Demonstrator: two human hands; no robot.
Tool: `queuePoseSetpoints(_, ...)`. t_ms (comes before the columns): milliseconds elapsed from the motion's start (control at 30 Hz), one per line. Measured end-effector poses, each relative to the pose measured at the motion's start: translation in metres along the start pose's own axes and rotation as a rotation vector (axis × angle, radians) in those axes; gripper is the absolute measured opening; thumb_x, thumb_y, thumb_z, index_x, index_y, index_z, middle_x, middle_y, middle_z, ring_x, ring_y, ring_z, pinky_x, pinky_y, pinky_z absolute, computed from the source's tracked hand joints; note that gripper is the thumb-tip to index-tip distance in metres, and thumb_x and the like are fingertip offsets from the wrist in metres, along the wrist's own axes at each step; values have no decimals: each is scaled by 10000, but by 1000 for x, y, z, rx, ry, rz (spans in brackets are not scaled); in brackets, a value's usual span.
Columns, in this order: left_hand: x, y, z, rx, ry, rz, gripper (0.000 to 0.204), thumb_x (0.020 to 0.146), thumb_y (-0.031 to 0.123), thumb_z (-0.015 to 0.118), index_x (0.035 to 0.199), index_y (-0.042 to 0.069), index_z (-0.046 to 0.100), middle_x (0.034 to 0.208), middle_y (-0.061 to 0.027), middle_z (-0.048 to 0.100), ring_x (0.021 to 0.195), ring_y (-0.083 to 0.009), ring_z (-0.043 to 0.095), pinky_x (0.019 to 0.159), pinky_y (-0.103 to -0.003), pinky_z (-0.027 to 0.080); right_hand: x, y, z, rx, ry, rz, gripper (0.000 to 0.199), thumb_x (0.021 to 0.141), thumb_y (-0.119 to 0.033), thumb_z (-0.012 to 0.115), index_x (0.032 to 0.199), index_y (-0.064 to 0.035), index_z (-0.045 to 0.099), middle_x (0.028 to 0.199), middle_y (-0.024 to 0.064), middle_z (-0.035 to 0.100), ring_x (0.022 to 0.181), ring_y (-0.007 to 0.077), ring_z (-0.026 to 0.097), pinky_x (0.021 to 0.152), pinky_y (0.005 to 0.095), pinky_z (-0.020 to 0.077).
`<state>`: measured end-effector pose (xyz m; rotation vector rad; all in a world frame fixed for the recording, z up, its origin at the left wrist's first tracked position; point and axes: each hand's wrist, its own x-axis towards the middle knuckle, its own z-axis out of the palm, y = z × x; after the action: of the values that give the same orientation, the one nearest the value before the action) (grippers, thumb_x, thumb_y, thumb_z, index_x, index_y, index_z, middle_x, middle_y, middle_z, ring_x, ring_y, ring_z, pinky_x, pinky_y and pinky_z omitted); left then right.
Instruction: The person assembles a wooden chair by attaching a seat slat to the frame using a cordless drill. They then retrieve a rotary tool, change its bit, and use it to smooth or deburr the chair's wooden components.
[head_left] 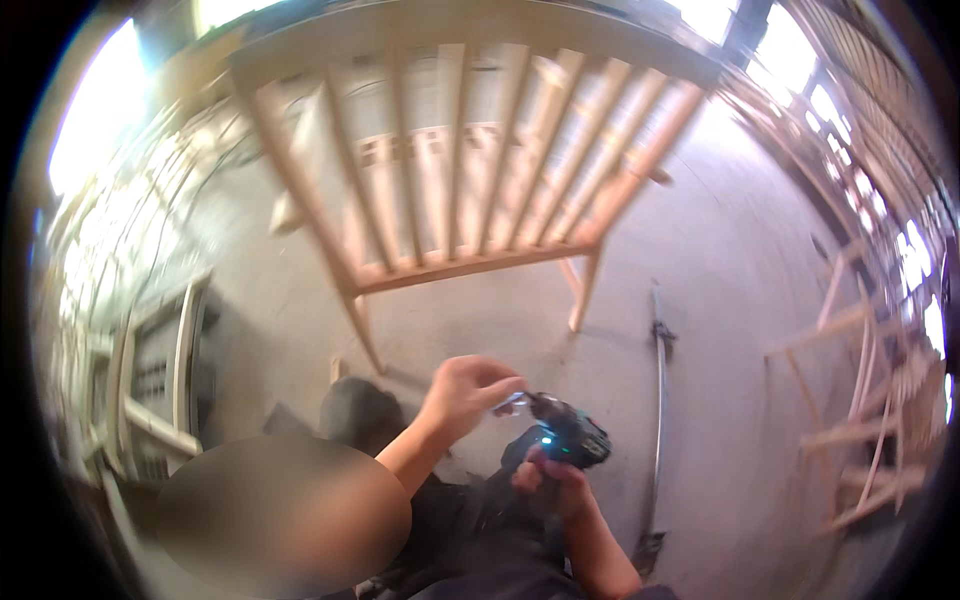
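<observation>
My right hand is wrapped round the handle of a dark cordless drill, which has a small light glowing on it. The drill's nose points up and to the left, in front of my lap. Close to that nose my left hand is closed, its fingertips pinched at a small shiny piece by the drill's tip. Blur keeps me from telling what this piece is. Beyond both hands stands a pale wooden bench with a slatted back.
A long bar clamp lies on the grey floor to the right. Wooden frames stand at the left, and more wooden furniture parts at the far right. A blurred oval covers the lower left.
</observation>
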<state>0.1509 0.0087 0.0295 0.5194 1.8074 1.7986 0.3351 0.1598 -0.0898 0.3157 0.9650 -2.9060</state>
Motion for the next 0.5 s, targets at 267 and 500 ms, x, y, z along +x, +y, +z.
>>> queuePoseSetpoints(267,89,-24,26,60,-60,-138,123,953,74,716,965,-49,714,796,-114,721,652,-155,662,592,-277,533,60,3,-38,524,-162,76,324,895,-202,680,1115,24,605,776,83,633,755,205,632,849,400,505)
queuePoseSetpoints(500,123,-27,39,200,-93,-214,124,957,73,714,983,-48,726,795,-99,721,664,-144,660,626,-279,540,89,29,-61,669,-213,-14,370,889,-190,708,1159,40,603,768,64,622,738,196,624,795,367,507)
